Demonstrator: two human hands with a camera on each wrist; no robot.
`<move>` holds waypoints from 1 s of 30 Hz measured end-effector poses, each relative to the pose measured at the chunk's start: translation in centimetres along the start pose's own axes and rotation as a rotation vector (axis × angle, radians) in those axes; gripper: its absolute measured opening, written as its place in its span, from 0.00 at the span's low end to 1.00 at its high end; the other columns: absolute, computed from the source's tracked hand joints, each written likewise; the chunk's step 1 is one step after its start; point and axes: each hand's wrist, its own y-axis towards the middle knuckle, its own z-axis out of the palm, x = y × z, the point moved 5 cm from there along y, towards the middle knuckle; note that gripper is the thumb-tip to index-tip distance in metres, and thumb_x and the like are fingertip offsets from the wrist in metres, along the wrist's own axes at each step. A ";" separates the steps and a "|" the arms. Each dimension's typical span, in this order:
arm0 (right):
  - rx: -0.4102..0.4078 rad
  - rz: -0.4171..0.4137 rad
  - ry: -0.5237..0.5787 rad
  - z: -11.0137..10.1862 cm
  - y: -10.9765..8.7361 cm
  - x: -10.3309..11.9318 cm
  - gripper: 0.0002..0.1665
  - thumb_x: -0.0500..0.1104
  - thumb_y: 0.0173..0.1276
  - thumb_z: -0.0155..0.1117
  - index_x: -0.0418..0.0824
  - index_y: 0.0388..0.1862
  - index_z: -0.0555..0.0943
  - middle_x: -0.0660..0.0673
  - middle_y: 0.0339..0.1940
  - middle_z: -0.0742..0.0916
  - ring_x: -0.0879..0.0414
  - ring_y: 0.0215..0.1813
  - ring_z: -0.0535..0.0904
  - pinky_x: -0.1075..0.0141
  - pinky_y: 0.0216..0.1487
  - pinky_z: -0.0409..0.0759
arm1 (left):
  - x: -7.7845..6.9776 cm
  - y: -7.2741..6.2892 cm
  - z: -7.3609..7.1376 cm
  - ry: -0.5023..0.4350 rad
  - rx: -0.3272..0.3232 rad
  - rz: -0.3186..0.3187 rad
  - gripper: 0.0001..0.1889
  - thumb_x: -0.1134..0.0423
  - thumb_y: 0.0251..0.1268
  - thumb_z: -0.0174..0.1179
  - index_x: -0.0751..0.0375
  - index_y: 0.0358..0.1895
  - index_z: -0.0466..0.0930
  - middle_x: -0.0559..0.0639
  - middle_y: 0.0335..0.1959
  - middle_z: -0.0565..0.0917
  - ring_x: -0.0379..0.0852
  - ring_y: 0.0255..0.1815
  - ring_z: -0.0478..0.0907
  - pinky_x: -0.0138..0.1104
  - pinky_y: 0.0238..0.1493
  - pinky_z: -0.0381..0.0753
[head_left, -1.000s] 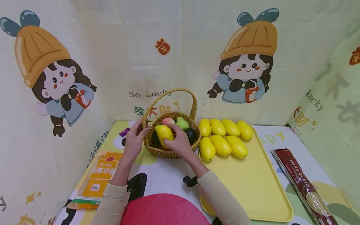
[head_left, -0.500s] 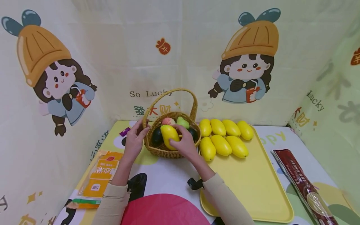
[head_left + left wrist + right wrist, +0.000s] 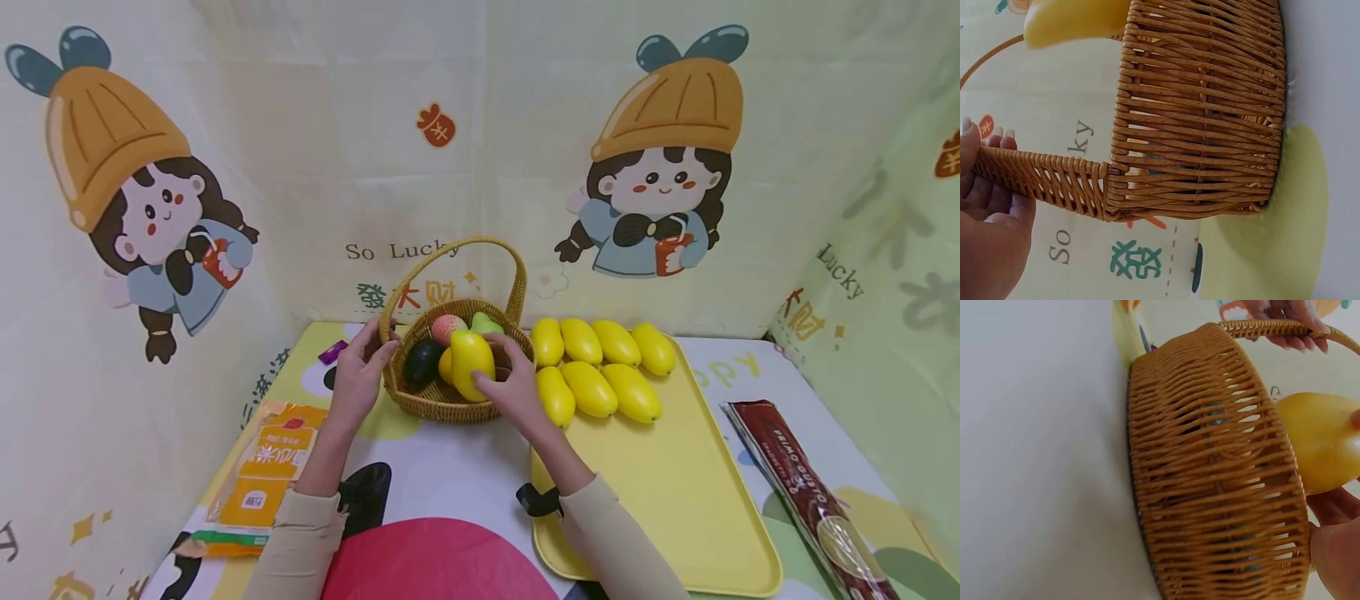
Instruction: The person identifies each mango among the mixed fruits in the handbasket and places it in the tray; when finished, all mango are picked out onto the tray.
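Observation:
A wicker basket [image 3: 442, 410] with a tall arched handle stands at the back middle of the table. My left hand [image 3: 358, 371] grips the handle's left side near the rim; the left wrist view shows fingers and thumb around the wicker [image 3: 1041, 178]. In my right hand [image 3: 517, 385] a yellow mango [image 3: 471, 365] is held upright above the basket's front rim. Inside the basket lie a dark oval fruit [image 3: 423, 363], a pinkish peach [image 3: 447, 327], a green pear [image 3: 486, 322] and a partly hidden orange-yellow fruit [image 3: 446, 365].
Right of the basket lies a yellow tray [image 3: 660, 500], several mangoes [image 3: 588, 389] in two rows at its far end. A dark red spaghetti packet [image 3: 810, 492] lies farther right. An orange packet [image 3: 262, 475] and a small purple wrapper [image 3: 332, 352] lie on the left.
My right hand has moved right with the mango, from the basket's middle toward its right front, uncovering the dark fruit and an orange-yellow one. My left hand stays on the handle.

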 end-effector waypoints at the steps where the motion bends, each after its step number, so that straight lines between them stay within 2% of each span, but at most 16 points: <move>1: -0.007 0.005 0.018 -0.2 -0.1 -0.1 0.32 0.40 0.60 0.70 0.52 0.64 0.74 0.44 0.56 0.83 0.51 0.55 0.79 0.54 0.58 0.82 | 0.0 0.0 0.0 -0.002 0.000 0.000 0.20 0.60 0.75 0.55 0.61 0.66 0.72 0.59 0.51 0.80 0.38 0.52 0.78 0.19 0.55 0.77; 7: -0.026 0.050 0.053 -1.3 -0.4 -0.2 0.34 0.37 0.62 0.68 0.46 0.67 0.70 0.40 0.60 0.80 0.48 0.60 0.77 0.52 0.63 0.78 | 0.7 0.3 0.0 -0.004 -0.006 -0.004 0.20 0.60 0.75 0.55 0.60 0.66 0.72 0.60 0.52 0.80 0.40 0.52 0.78 0.19 0.55 0.77; 14: -0.064 0.024 0.060 -3.1 -1.4 2.6 0.32 0.35 0.61 0.66 0.43 0.65 0.71 0.40 0.57 0.80 0.48 0.57 0.77 0.54 0.60 0.77 | 3.1 0.9 0.0 -0.006 -0.018 -0.012 0.21 0.55 0.74 0.55 0.53 0.67 0.73 0.58 0.53 0.80 0.41 0.54 0.77 0.19 0.55 0.76; 22: -0.078 -0.006 0.089 -4.1 -1.6 3.1 0.32 0.33 0.62 0.64 0.39 0.66 0.70 0.37 0.56 0.79 0.47 0.54 0.76 0.57 0.57 0.76 | 3.1 0.8 0.0 -0.003 -0.020 -0.002 0.22 0.50 0.73 0.56 0.49 0.67 0.73 0.54 0.52 0.80 0.42 0.55 0.77 0.19 0.56 0.76; 27: -0.108 -0.041 0.124 -5.2 -1.2 0.9 0.32 0.31 0.61 0.63 0.42 0.65 0.72 0.39 0.56 0.80 0.50 0.52 0.76 0.56 0.55 0.77 | 2.9 0.8 0.0 -0.009 -0.013 -0.009 0.22 0.52 0.73 0.56 0.50 0.67 0.73 0.54 0.52 0.80 0.41 0.55 0.77 0.20 0.55 0.77; 30: -0.121 -0.039 0.131 -6.3 -1.3 -0.3 0.31 0.31 0.62 0.63 0.43 0.65 0.72 0.40 0.55 0.81 0.51 0.53 0.77 0.60 0.55 0.79 | 2.2 0.8 0.0 -0.014 -0.008 -0.009 0.21 0.55 0.74 0.55 0.53 0.66 0.73 0.54 0.51 0.80 0.40 0.53 0.77 0.20 0.54 0.77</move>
